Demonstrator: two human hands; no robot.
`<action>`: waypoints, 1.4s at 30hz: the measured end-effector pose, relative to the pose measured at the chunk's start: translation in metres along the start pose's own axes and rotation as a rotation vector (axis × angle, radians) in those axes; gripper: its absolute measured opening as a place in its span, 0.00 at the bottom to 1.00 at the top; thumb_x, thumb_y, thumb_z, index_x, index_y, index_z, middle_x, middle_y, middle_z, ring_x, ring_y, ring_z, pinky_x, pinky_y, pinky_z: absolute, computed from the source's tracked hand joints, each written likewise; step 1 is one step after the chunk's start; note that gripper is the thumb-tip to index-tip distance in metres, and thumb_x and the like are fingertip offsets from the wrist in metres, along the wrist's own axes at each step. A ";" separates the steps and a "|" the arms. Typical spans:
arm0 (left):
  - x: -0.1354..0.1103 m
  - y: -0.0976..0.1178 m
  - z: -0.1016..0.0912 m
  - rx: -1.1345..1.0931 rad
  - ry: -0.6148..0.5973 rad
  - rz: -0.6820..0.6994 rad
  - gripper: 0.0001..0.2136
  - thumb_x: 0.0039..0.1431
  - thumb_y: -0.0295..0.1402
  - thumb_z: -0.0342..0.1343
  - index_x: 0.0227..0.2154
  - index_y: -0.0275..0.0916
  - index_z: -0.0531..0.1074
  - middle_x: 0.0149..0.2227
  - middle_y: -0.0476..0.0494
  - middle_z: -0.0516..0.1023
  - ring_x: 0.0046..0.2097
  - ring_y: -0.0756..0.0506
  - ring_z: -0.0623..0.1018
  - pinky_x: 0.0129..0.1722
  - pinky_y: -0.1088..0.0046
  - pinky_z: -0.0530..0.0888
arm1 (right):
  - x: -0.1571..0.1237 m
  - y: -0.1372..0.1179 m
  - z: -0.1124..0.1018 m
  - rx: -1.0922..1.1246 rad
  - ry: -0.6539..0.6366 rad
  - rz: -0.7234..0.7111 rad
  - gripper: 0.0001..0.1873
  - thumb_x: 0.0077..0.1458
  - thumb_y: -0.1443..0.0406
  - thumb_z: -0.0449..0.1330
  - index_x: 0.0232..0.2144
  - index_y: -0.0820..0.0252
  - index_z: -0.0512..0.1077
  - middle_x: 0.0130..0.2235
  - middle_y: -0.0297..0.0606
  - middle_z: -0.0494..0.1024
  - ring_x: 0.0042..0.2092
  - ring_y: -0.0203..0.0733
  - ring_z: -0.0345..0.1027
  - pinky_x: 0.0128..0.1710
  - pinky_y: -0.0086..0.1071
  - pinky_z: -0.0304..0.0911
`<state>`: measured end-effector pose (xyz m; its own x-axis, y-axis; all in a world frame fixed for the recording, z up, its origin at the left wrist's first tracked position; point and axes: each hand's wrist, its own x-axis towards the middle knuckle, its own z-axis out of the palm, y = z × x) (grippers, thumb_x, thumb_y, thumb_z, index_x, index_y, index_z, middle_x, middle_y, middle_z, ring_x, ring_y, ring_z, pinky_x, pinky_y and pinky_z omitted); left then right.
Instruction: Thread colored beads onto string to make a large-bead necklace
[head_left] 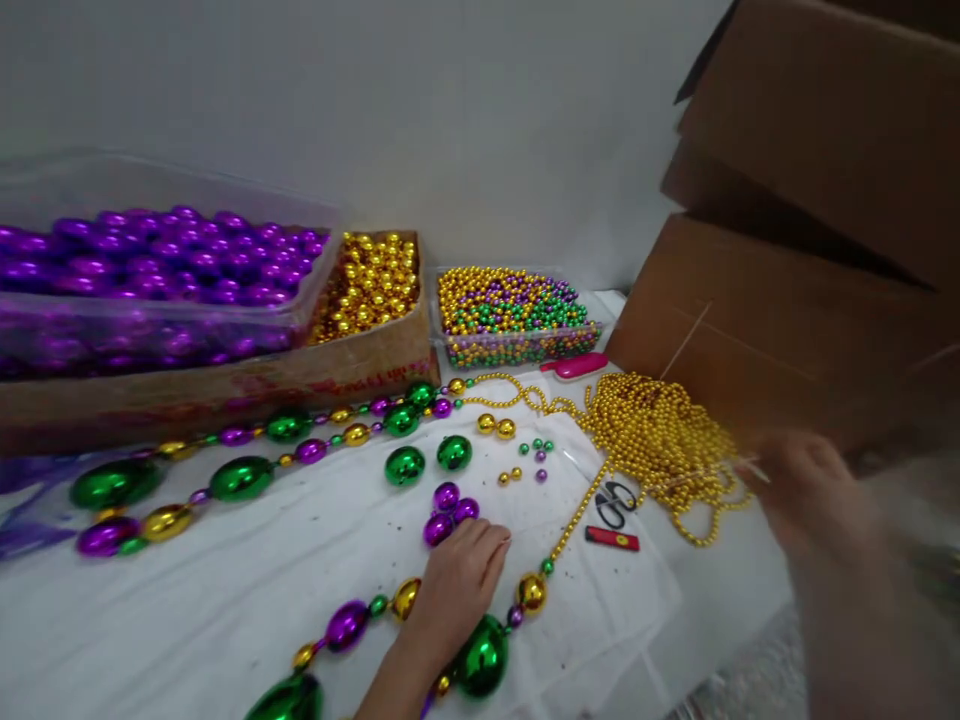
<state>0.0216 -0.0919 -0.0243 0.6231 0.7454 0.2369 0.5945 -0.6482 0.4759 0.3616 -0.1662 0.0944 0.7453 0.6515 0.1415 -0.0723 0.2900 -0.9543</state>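
Note:
My left hand (465, 570) rests on the white cloth with its fingers curled down, right against a cluster of shiny purple beads (446, 497); whatever is under its fingertips is hidden. Off to the right, my right hand (814, 490) is smeared by motion, its fingers closed around a thin pale cord (754, 467). Below my left forearm lies a strung garland with a big green bead (482, 655) and a gold bead (532, 593). Two loose green beads (405, 466) sit beyond the purple ones, and two gold beads (506, 429) farther right.
Behind stand a clear bin of purple beads (165, 318), a carton of gold beads (375, 285) and a tub of small mixed beads (517, 352). A gold bead-chain pile (652, 425), scissors (615, 505), a red-and-black object (612, 539) and a pink tool (581, 366) lie before a cardboard box (750, 300).

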 end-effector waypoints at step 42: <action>0.004 -0.005 -0.003 0.045 0.071 0.039 0.08 0.61 0.29 0.47 0.35 0.39 0.72 0.34 0.45 0.75 0.38 0.45 0.73 0.38 0.68 0.70 | -0.001 -0.038 -0.032 -0.839 -0.620 0.087 0.22 0.54 0.49 0.56 0.19 0.59 0.68 0.20 0.32 0.66 0.22 0.33 0.54 0.20 0.25 0.50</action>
<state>0.0196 -0.0850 -0.0237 0.6093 0.7277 0.3150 0.5935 -0.6819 0.4274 0.3843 -0.2004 0.1220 0.2721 0.9608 -0.0522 0.5506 -0.2000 -0.8105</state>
